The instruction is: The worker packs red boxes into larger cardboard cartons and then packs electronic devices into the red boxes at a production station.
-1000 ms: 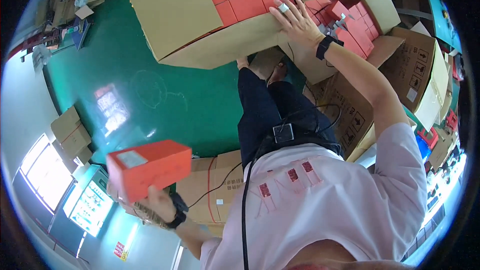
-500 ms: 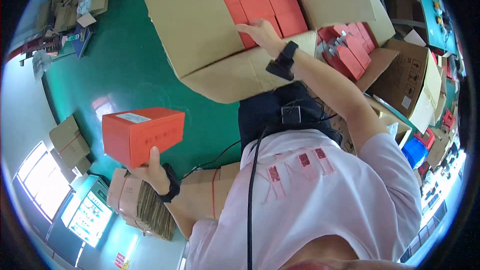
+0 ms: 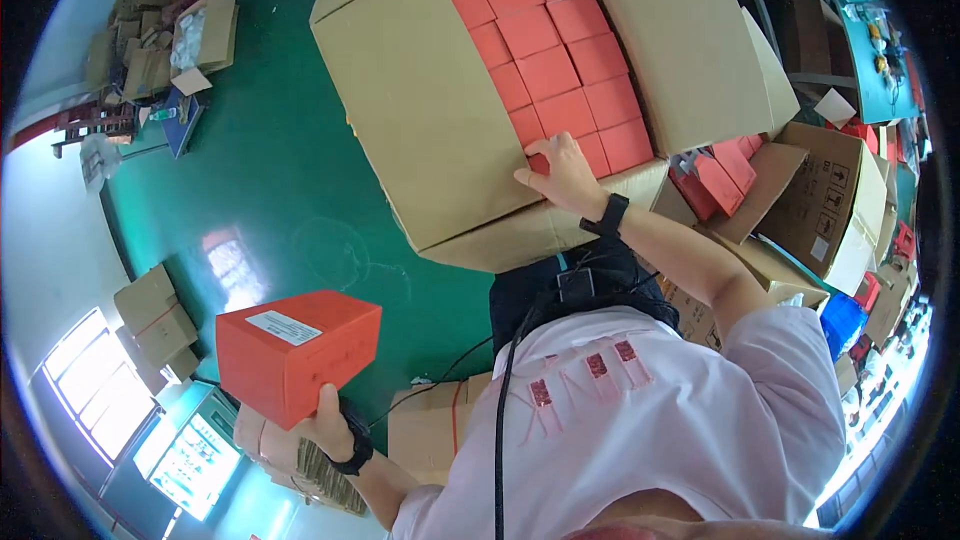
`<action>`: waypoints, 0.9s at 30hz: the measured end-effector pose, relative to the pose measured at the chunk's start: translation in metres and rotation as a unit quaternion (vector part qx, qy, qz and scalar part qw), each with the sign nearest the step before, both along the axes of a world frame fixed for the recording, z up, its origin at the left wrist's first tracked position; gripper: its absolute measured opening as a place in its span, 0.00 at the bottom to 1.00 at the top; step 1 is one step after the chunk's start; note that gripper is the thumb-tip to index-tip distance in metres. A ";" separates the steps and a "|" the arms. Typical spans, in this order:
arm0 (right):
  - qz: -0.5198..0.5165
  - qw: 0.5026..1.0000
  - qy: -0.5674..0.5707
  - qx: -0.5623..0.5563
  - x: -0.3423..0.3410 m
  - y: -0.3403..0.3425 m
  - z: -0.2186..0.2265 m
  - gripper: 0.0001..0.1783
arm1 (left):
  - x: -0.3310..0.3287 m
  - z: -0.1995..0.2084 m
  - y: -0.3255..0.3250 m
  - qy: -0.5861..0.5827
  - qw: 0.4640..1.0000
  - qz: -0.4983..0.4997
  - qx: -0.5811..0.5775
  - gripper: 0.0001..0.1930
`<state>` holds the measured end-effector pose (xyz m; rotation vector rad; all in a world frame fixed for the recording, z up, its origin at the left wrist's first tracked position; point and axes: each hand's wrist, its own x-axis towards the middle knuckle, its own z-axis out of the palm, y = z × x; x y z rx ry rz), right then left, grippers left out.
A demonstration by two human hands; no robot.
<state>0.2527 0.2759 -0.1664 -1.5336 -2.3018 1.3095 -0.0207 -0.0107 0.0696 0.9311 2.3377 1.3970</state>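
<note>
A red box (image 3: 270,360) with a white label is held up at the left. My left hand (image 3: 328,430) grips it from below and behind, with the thumb on the near face. Farther up, a large open carton (image 3: 430,120) holds several rows of closely packed red boxes (image 3: 560,20). My right hand (image 3: 568,175) is over the nearest row at the carton's near end, thumb and fingers apart. Its fingertips reach the red boxes beside the left flap; whether they press on one I cannot tell.
On the right stand a second open carton with loose red boxes (image 3: 722,180) and a brown carton (image 3: 825,190). Flattened cardboard (image 3: 280,455) is stacked at the lower left. A black cable (image 3: 503,420) hangs down my front. More cardboard (image 3: 150,70) is piled at the far left.
The view has shifted, so the carton sits lower and shows more rows. My left hand still holds the red box, now turned with its label more visible. My right hand stays at the near row.
</note>
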 end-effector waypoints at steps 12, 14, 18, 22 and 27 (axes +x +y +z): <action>-0.016 0.943 0.225 -0.245 -0.047 0.020 0.076 0.22 | -0.032 0.027 0.013 0.069 0.992 -0.039 -0.099 0.32; 0.141 0.918 0.351 -0.115 -0.075 -0.002 0.093 0.24 | -0.028 0.035 0.009 0.142 0.978 -0.071 -0.133 0.32; 0.290 0.819 0.436 0.235 -0.172 -0.045 0.063 0.29 | -0.018 0.067 0.038 0.156 0.979 0.017 -0.127 0.37; 0.592 0.777 0.135 0.165 -0.223 -0.050 -0.002 0.28 | -0.028 0.082 0.130 0.374 0.885 -0.146 -0.236 0.50; 0.152 0.967 0.171 0.112 -0.142 0.059 0.054 0.35 | -0.033 0.029 0.235 0.260 0.851 -0.365 -0.273 0.57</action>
